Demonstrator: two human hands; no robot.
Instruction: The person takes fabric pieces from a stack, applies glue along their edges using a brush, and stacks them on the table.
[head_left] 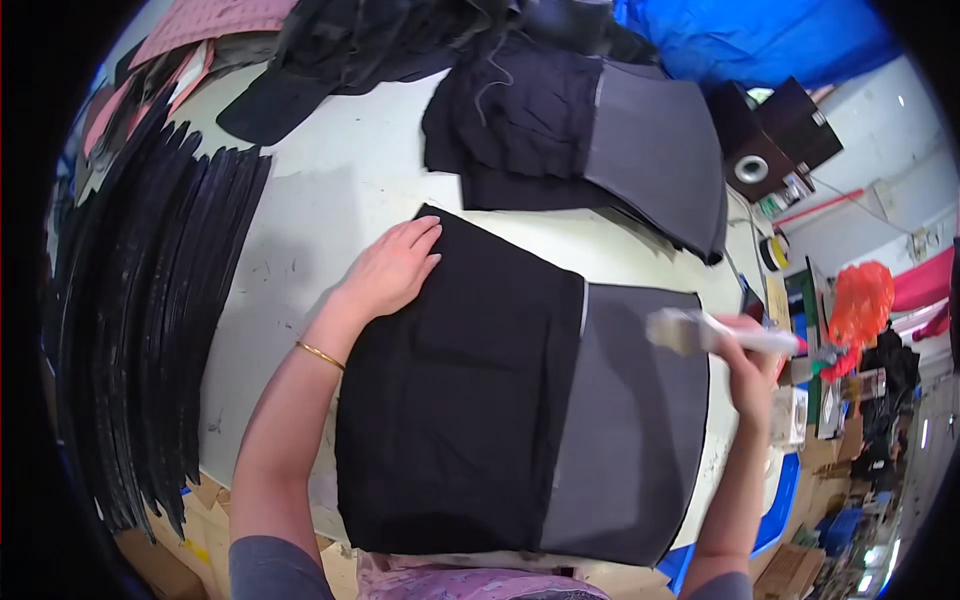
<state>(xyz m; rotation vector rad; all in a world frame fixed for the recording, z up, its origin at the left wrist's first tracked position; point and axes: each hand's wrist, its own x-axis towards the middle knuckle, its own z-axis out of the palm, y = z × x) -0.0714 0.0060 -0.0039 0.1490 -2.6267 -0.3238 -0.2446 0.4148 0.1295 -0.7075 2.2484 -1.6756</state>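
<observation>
A flat black fabric piece [455, 390] lies on the white table, joined at its right side to a dark grey panel [630, 430]. My left hand [395, 268] rests on the black fabric's upper left corner, fingers spread and holding nothing. Over the grey panel's upper right, my right hand [745, 362] grips a white-handled brush [690, 332], its pale bristle end pointing left. The brush is blurred, and whether its tip touches the panel cannot be told.
Long dark strips [165, 330] are stacked on the left. Another black and grey fabric pile [650, 140] lies at the back, beside more black cloth [370, 45]. A dark speaker box [750, 165] and a red plastic bag [860, 300] are at the right.
</observation>
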